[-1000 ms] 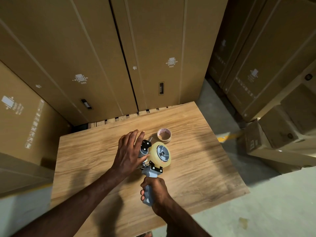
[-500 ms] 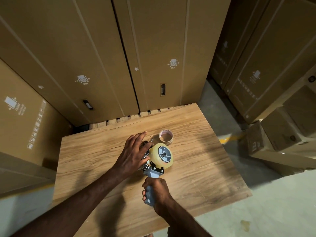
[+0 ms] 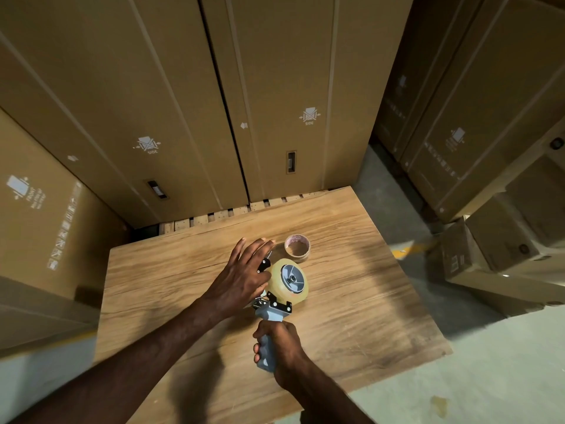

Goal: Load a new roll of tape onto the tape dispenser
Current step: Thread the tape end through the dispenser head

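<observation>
A grey tape dispenser [image 3: 273, 313] lies over the wooden table [image 3: 351, 316], with my right hand [image 3: 276, 344] gripping its handle. A full roll of clear tape [image 3: 289, 281] sits on the dispenser's grey hub. My left hand [image 3: 244, 275] rests against the left side of the roll and the dispenser's black front part, fingers spread and pointing away from me. What its fingertips touch is hidden. An empty cardboard tape core [image 3: 297, 244] lies flat on the table just beyond the dispenser.
Tall cardboard boxes [image 3: 275, 102] stand close behind the table, more are stacked at the right [image 3: 504, 246] and left. A wooden pallet edge [image 3: 214, 217] shows behind the table. Bare concrete floor lies to the right.
My left hand has slid slightly along the roll's left side, fingers stretching further forward. The right hand keeps its grip on the handle; the view has shifted a little.
</observation>
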A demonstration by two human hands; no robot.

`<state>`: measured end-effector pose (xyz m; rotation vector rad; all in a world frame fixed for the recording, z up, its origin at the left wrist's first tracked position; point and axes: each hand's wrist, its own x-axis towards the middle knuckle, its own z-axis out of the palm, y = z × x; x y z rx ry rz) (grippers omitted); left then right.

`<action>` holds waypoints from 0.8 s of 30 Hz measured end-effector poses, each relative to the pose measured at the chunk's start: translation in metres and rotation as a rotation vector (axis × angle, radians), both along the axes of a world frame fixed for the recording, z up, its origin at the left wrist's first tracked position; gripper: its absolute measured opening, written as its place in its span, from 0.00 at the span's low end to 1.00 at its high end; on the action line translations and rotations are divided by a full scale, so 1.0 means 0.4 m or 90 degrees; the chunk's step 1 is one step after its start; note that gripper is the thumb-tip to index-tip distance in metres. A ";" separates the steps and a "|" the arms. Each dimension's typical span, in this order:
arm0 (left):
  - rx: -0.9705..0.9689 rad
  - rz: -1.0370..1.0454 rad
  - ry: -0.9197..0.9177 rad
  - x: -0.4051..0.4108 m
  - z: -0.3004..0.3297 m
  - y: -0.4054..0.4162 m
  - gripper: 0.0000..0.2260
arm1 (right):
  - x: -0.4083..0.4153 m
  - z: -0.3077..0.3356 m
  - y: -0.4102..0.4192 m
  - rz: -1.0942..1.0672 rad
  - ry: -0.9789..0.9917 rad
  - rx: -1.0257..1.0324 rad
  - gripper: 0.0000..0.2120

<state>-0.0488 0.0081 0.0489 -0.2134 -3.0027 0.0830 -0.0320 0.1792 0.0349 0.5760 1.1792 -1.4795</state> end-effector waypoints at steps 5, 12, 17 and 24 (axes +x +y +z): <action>-0.009 -0.010 -0.024 -0.014 0.014 0.005 0.07 | 0.004 -0.013 -0.006 -0.002 -0.012 0.013 0.13; 0.020 -0.019 -0.037 -0.011 0.010 0.002 0.05 | 0.002 -0.031 -0.012 -0.012 -0.033 0.022 0.16; 0.142 -0.008 -0.058 0.000 -0.009 -0.005 0.05 | -0.007 -0.030 0.002 -0.005 -0.021 0.014 0.13; 0.283 0.038 -0.038 0.035 -0.031 0.004 0.06 | -0.028 -0.042 0.026 -0.020 -0.006 0.040 0.12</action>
